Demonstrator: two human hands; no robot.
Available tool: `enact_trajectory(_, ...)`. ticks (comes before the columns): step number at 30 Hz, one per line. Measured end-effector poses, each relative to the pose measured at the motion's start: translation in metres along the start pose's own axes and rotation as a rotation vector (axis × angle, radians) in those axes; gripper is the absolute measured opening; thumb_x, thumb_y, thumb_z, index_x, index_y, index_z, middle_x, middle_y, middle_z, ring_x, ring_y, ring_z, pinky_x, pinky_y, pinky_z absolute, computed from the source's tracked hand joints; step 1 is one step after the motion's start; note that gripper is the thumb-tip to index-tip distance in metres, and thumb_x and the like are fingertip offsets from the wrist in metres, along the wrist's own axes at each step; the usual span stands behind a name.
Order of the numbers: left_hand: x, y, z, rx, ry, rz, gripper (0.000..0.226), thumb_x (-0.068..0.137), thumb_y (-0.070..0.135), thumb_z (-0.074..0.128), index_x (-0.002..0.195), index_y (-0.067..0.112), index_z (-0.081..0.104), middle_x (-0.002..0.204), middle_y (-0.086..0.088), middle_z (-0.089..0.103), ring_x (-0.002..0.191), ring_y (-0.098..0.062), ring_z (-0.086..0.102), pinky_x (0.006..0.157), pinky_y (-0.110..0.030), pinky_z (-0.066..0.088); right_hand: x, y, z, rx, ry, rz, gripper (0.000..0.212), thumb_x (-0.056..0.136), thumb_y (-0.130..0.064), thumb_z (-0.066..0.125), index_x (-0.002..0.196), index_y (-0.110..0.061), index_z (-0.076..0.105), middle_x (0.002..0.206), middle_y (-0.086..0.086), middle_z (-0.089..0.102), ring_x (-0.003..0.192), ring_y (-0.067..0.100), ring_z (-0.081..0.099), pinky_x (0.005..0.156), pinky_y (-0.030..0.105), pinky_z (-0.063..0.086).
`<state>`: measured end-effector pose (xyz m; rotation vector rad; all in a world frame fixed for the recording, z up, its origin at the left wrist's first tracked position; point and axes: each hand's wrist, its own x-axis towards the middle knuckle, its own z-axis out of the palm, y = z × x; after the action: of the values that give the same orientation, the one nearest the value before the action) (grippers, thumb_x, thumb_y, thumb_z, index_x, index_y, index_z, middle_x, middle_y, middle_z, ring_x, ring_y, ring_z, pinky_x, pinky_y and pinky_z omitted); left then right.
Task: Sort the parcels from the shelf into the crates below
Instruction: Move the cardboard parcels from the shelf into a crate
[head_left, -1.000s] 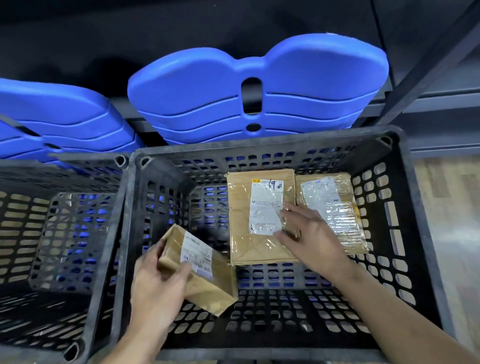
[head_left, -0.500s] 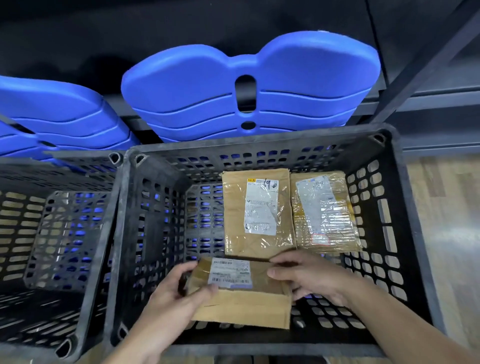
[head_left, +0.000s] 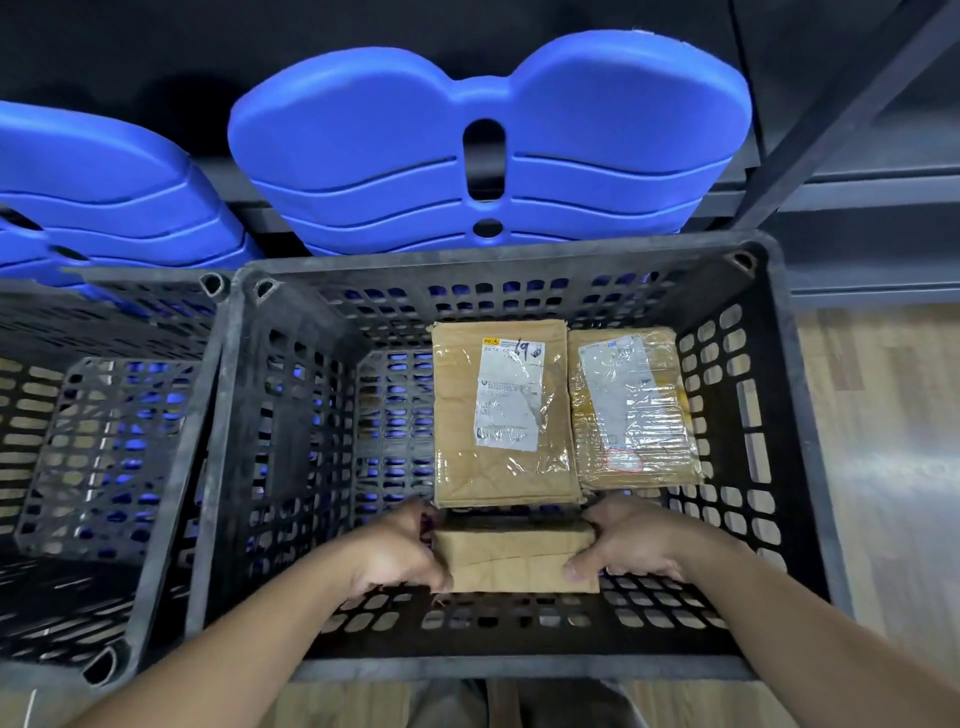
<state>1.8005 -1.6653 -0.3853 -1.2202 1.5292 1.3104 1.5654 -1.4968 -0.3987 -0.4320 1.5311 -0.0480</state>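
Left hand (head_left: 400, 558) and right hand (head_left: 631, 545) are each gripping a short end of the brown parcel (head_left: 519, 564), fingers curled round it. It's sitting low in the black crate (head_left: 519, 667), just in front of the flat parcel (head_left: 501, 415) and the taped parcel (head_left: 631, 410). I can't tell if it's touching the floor. Best bet: lowering it level, staying off their edges, releasing both ends together.

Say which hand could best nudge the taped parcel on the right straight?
Right, probably. The right hand grips the small parcel at its right end, close in front of the taped parcel; the left hand holds the opposite end.
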Motion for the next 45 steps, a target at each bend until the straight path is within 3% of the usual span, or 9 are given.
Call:
enact_trajectory(4, 0.024, 0.004, 0.013, -0.016, -0.03, -0.058, 0.068, 0.064, 0.017, 0.094, 0.125, 0.013, 0.065, 0.108, 0.002, 0.071, 0.103, -0.014, 0.068, 0.094, -0.027, 0.057, 0.014, 0.002, 0.0, -0.051, 0.131, 0.074, 0.098, 0.076, -0.032, 0.092, 0.156, -0.01, 0.04, 0.155, 0.01, 0.049, 0.138, 0.028, 0.051, 0.113, 0.04, 0.046)
enact_trajectory(7, 0.036, 0.009, 0.018, -0.098, -0.135, -0.062, 0.078, 0.088, 0.026, 0.084, 0.154, 0.01, 0.046, 0.143, -0.006, 0.06, 0.133, -0.023, 0.057, 0.119, -0.036, 0.041, 0.017, 0.012, -0.006, -0.076, 0.21, 0.131, 0.092, 0.079, -0.029, 0.09, 0.154, -0.007, 0.041, 0.151, 0.013, 0.053, 0.135, 0.03, 0.054, 0.109, 0.04, 0.049)
enact_trajectory(10, 0.037, 0.019, 0.029, 0.04, -0.191, 0.006, 0.07, 0.105, 0.051, 0.051, 0.163, 0.018, 0.03, 0.169, -0.002, 0.03, 0.154, -0.022, 0.031, 0.122, -0.029, 0.023, 0.015, 0.019, -0.014, -0.175, 0.265, 0.167, 0.071, 0.09, -0.027, 0.08, 0.148, -0.007, 0.045, 0.137, 0.011, 0.059, 0.12, 0.024, 0.06, 0.084, 0.029, 0.053)
enact_trajectory(13, 0.044, 0.026, 0.042, 0.078, -0.198, 0.069, 0.059, 0.11, 0.046, 0.042, 0.162, 0.019, 0.034, 0.166, 0.0, 0.036, 0.151, -0.019, 0.036, 0.117, -0.022, 0.026, 0.01, 0.02, -0.021, -0.299, 0.331, 0.194, 0.059, 0.094, -0.018, 0.07, 0.148, -0.01, 0.048, 0.133, 0.009, 0.06, 0.103, 0.019, 0.057, 0.067, 0.024, 0.045)
enact_trajectory(17, 0.061, 0.034, 0.049, 0.13, -0.229, 0.137, 0.061, 0.106, 0.053, 0.05, 0.157, 0.021, 0.045, 0.16, 0.003, 0.046, 0.144, -0.016, 0.046, 0.122, -0.031, 0.032, 0.006, 0.024, -0.027, -0.373, 0.367, 0.22, 0.053, 0.098, -0.008, 0.061, 0.149, -0.015, 0.048, 0.138, 0.01, 0.059, 0.109, 0.021, 0.062, 0.07, 0.022, 0.045)
enact_trajectory(21, 0.056, 0.057, 0.056, -0.026, -0.285, 0.129, 0.062, 0.106, 0.058, 0.044, 0.154, 0.019, 0.046, 0.148, 0.003, 0.053, 0.137, -0.013, 0.045, 0.12, -0.031, 0.025, 0.001, 0.021, -0.03, -0.321, 0.377, 0.202, 0.053, 0.109, -0.034, 0.05, 0.157, -0.015, 0.039, 0.154, 0.012, 0.049, 0.133, 0.027, 0.056, 0.093, 0.029, 0.049)
enact_trajectory(30, 0.068, 0.059, 0.071, -0.357, -0.274, 0.014, 0.045, 0.108, 0.046, 0.047, 0.143, 0.02, 0.059, 0.15, 0.0, 0.059, 0.143, -0.014, 0.048, 0.127, -0.043, 0.015, 0.012, 0.031, -0.031, -0.389, 0.449, 0.197, 0.039, 0.106, -0.037, 0.055, 0.136, -0.013, 0.062, 0.142, 0.011, 0.059, 0.127, 0.026, 0.059, 0.097, 0.029, 0.049)
enact_trajectory(35, 0.072, 0.054, 0.081, -0.606, -0.286, 0.038, 0.042, 0.101, 0.035, 0.065, 0.139, 0.018, 0.058, 0.126, 0.01, 0.072, 0.102, -0.003, 0.068, 0.118, -0.037, 0.03, 0.008, 0.035, -0.03, -0.468, 0.469, 0.182, 0.036, 0.107, -0.033, 0.051, 0.131, -0.013, 0.067, 0.134, 0.011, 0.064, 0.126, 0.025, 0.059, 0.1, 0.029, 0.049)
enact_trajectory(45, 0.095, 0.04, 0.089, -0.838, -0.262, 0.042, 0.044, 0.091, 0.006, 0.076, 0.131, 0.014, 0.061, 0.123, -0.008, 0.075, 0.118, -0.024, 0.07, 0.107, -0.049, 0.053, -0.003, 0.025, -0.034, -0.475, 0.46, 0.213, 0.053, 0.099, -0.035, 0.068, 0.148, -0.022, 0.053, 0.145, 0.01, 0.055, 0.134, 0.026, 0.055, 0.105, 0.03, 0.048)
